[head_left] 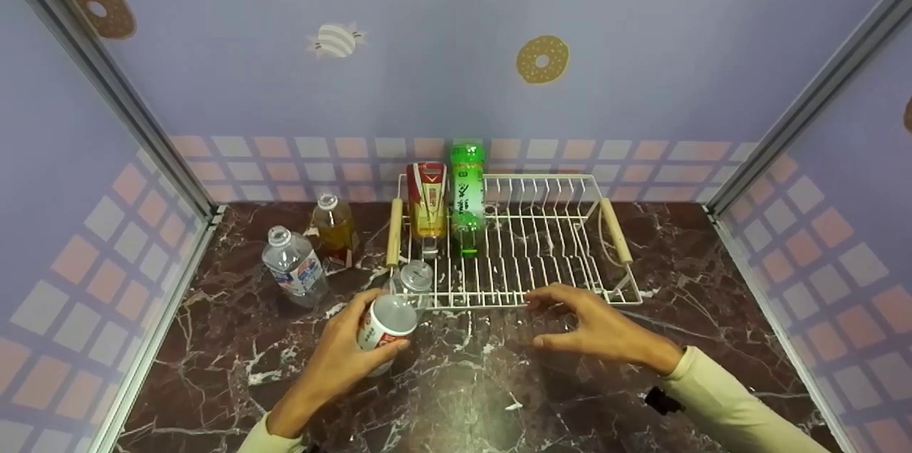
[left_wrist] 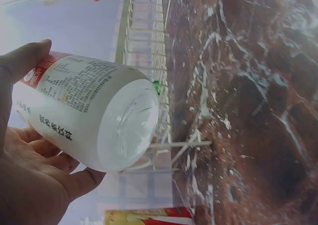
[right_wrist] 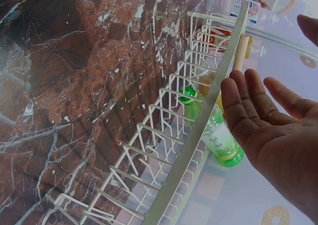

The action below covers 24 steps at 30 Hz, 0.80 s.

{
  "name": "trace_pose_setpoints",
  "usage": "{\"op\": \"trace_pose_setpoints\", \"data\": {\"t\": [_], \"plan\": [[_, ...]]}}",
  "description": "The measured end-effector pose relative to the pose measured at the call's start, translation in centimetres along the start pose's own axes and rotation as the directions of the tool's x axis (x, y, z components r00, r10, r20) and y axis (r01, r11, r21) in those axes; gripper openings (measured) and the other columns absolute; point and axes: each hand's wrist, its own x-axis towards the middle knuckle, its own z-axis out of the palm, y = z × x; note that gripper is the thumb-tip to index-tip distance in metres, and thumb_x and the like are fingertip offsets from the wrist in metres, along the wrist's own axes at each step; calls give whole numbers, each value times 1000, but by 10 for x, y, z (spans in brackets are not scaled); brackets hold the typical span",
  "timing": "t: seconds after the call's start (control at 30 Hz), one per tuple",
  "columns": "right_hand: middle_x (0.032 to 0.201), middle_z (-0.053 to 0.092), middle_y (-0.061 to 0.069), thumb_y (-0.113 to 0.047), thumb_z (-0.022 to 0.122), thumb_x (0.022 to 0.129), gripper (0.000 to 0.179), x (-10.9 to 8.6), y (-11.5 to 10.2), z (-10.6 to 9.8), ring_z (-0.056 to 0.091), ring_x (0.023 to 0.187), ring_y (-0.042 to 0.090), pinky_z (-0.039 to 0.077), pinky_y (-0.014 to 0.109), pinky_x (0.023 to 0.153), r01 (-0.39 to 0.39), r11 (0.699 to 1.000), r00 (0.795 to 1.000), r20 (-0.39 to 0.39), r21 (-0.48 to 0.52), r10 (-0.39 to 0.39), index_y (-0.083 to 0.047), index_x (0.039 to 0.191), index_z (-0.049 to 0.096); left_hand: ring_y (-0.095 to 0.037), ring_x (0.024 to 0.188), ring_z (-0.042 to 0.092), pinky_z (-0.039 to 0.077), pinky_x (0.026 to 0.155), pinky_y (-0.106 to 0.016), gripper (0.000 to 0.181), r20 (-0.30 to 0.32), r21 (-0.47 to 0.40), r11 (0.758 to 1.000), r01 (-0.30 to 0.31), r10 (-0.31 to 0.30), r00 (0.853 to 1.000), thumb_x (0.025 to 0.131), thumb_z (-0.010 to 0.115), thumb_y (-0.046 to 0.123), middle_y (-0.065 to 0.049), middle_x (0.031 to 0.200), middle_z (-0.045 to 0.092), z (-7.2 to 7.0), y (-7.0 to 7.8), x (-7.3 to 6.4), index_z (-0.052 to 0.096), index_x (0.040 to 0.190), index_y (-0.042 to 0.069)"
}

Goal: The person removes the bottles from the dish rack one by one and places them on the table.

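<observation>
At the far left of the counter (head_left: pixel 456 396), a dark marbled surface, a clear bottle (head_left: pixel 296 271) with a blue and white label stands upright, its mouth uncovered. Just beside it, a little to the right and nearer the wall (head_left: pixel 442 68), stands a second bottle of amber colour, the amber bottle (head_left: pixel 335 228).

Next comes the left hand (head_left: pixel 338 353), its fingers curled round a white-labelled bottle (head_left: pixel 389 321) with red patches and a clear base. The thumb lies along one side and the other fingers wrap the opposite side. This bottle is held tilted by the front left corner of the white wire rack (head_left: pixel 531 300); whether it touches the wires cannot be told.

Past the rack's left wooden handle (head_left: pixel 394 232), a red and yellow bottle (head_left: pixel 429 200) leans in the rack with its neck down. Close to its right, a green bottle (head_left: pixel 468 189) is set the same way, base up.

The right hand (head_left: pixel 591 328) is near the front wires, its fingers apart from the thumb, gently bent and holding nothing. Above it is the right wooden handle (head_left: pixel 616 231), and behind it a pale sleeve (head_left: pixel 727 403).
</observation>
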Motion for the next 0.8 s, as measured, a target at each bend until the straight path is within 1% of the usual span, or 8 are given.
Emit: {"op": "trace_pose_setpoints", "data": {"t": [0.1, 0.23, 0.33, 0.43, 0.57, 0.67, 0.73, 0.8], "plan": [[135, 73, 13, -30, 89, 93, 67, 0, 0, 0, 71, 119, 34, 61, 57, 106, -7, 1000, 1000, -5, -5, 7, -1, 148, 63, -28, 101, 72, 63, 86, -38, 76, -33, 8, 1000, 2, -2, 999, 77, 102, 16, -14, 116, 76, -2, -6, -3, 62, 141, 0], [135, 74, 12, -29, 89, 93, 66, 0, 2, 1, 71, 120, 34, 59, 59, 107, -1, 1000, 1000, -12, -1, 1, 0, 147, 63, -29, 102, 72, 62, 86, -40, 76, -70, 36, 999, -4, 6, 998, 79, 101, 19, -15, 117, 76, -4, -14, -7, 61, 141, -1], [133, 74, 13, -28, 88, 95, 63, 0, 4, 2, 71, 119, 34, 59, 58, 106, 1, 1000, 1000, -19, 6, -1, 2, 145, 64, -30, 102, 73, 62, 88, -43, 77, -100, 55, 998, 4, 1, 995, 79, 101, 19, -17, 117, 76, -5, -21, -10, 60, 141, -1], [132, 74, 14, -27, 87, 96, 62, 0, 6, 2, 71, 117, 34, 60, 57, 105, -7, 1000, 1000, -21, 25, 8, 3, 145, 63, -32, 104, 73, 61, 91, -45, 77, -138, 52, 999, 12, -5, 990, 80, 101, 18, -18, 122, 75, -7, -26, -13, 60, 142, -2], [133, 74, 14, -27, 87, 96, 62, 0, 7, 2, 71, 117, 33, 61, 57, 105, -25, 999, 999, -23, 43, 26, 1, 146, 63, -30, 109, 71, 61, 95, -40, 78, -175, 2, 1000, 19, -18, 984, 80, 100, 13, -19, 128, 73, -9, -33, -17, 58, 144, -4], [135, 74, 13, -28, 87, 96, 63, 0, 9, 2, 71, 119, 36, 60, 58, 106, -28, 999, 999, -26, 43, 30, 1, 147, 63, -25, 109, 69, 60, 96, -34, 79, -206, -18, 999, 37, -40, 978, 81, 99, 9, -19, 128, 72, -10, -38, -20, 56, 145, -6], [135, 73, 12, -30, 87, 96, 64, -1, 9, 2, 71, 120, 35, 59, 59, 107, -30, 999, 999, -29, 43, 32, 1, 147, 63, -22, 111, 69, 59, 97, -31, 80, -231, -16, 999, 46, -49, 972, 80, 99, 7, -20, 129, 72, -11, -41, -22, 55, 146, -6], [135, 73, 12, -31, 87, 96, 65, -1, 10, 3, 71, 120, 35, 59, 60, 107, -32, 998, 999, -29, 50, 34, 1, 147, 63, -19, 112, 68, 58, 98, -27, 81, -264, -4, 998, 58, -57, 963, 79, 100, 6, -21, 129, 72, -12, -45, -23, 55, 146, -6]]}}
